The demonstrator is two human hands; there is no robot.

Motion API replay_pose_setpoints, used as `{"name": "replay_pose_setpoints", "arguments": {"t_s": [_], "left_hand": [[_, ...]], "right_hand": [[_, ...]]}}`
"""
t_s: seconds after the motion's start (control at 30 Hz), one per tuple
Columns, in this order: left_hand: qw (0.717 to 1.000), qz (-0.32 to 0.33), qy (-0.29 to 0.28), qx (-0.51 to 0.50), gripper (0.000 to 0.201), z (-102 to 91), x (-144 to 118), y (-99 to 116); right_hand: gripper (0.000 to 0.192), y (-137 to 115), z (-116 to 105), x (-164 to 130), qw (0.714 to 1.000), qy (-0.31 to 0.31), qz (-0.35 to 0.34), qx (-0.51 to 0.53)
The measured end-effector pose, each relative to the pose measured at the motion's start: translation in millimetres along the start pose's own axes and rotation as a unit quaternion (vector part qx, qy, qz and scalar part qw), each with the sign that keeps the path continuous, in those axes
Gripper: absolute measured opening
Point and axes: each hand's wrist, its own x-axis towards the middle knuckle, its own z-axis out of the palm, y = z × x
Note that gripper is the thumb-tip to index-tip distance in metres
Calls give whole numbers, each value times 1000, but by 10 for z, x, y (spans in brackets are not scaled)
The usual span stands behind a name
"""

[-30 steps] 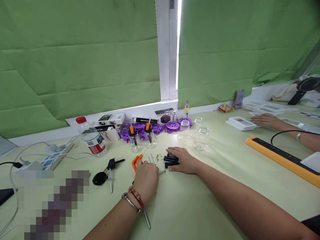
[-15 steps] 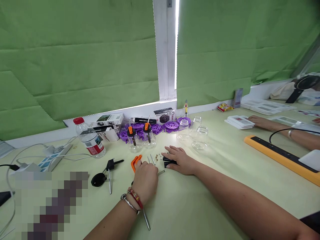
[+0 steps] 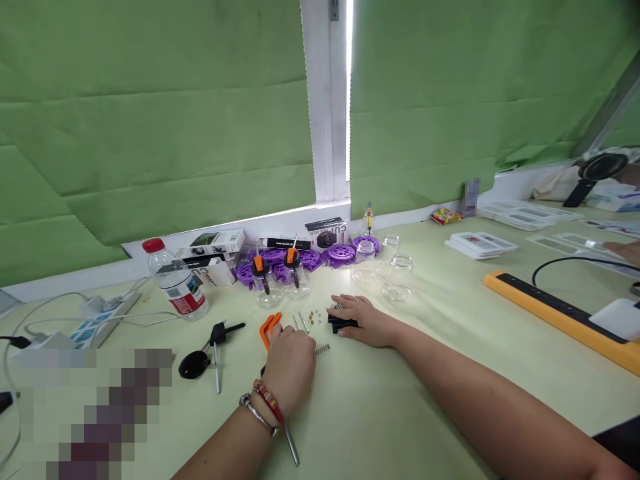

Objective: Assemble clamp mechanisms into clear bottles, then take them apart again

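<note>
My left hand (image 3: 291,357) is curled low over the table, its fingertips mostly hidden. Orange angled plastic pieces (image 3: 270,327) lie at its far side, a small spring (image 3: 323,349) at its right, and a metal rod (image 3: 291,445) sticks out below its wrist. My right hand (image 3: 364,321) rests with fingers stretched over black plastic parts (image 3: 342,324), touching them. Between the hands and just beyond are thin metal pins (image 3: 301,323) and tiny brass-coloured bits (image 3: 311,317). To the left lies a black part with a metal rod (image 3: 217,337) beside a round black piece (image 3: 195,365).
Two glass jars with black and orange tops (image 3: 297,280) stand ahead, before purple plastic discs (image 3: 340,255). Several clear glass jars (image 3: 397,280) stand farther right. A water bottle (image 3: 175,283) and power strip (image 3: 105,317) are left; an orange power strip (image 3: 555,320) and white cards (image 3: 481,245) right.
The black parts under my right hand have shifted slightly, and its fingers have moved a little over them. My left hand stays put. Another person's hand has drawn back rightward from the white cards.
</note>
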Motion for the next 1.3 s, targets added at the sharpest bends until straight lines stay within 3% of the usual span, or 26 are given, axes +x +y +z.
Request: {"name": "replay_pose_setpoints", "arguments": {"t_s": [0.1,0.2,0.3,0.4,0.5,0.6,0.7,0.8,0.9,1.07,1.2,1.3], "left_hand": [[1000,3,4,1,27,-24,-7,21],[999,19,29,1,28,-61,-20,63],[998,36,57,-9,30,-81,-29,124],[996,40,80,-29,30,-104,-17,150],[993,7,101,-52,19,-210,0,52],[992,-73,95,-48,22,-404,-33,-189],[987,-145,34,-54,24,-561,-156,-442],[978,-179,-60,-84,31,-573,-319,-556],[968,-175,-131,-124,35,-472,-432,-533],[961,-157,-129,-188,34,-333,-467,-486],[953,-148,-127,-234,32,-312,-452,-521],[938,-132,-117,-299,31,-283,-433,-498]], "right_hand": [[60,-35,-53,-47,998,48,-9,26],[53,-167,-88,-113,992,115,-47,30],[37,-364,-72,-160,989,92,-112,10],[26,-475,-32,-149,989,74,-127,-27],[26,-364,-26,-73,984,168,-46,-25],[23,-104,-49,19,949,286,131,16],[22,106,-44,81,936,254,237,50],[24,169,-8,107,945,216,242,47],[33,143,13,107,956,190,224,5],[31,53,-33,53,951,230,204,-5],[27,-189,-38,-39,947,283,146,43],[29,-490,66,-115,963,208,76,155]]}}
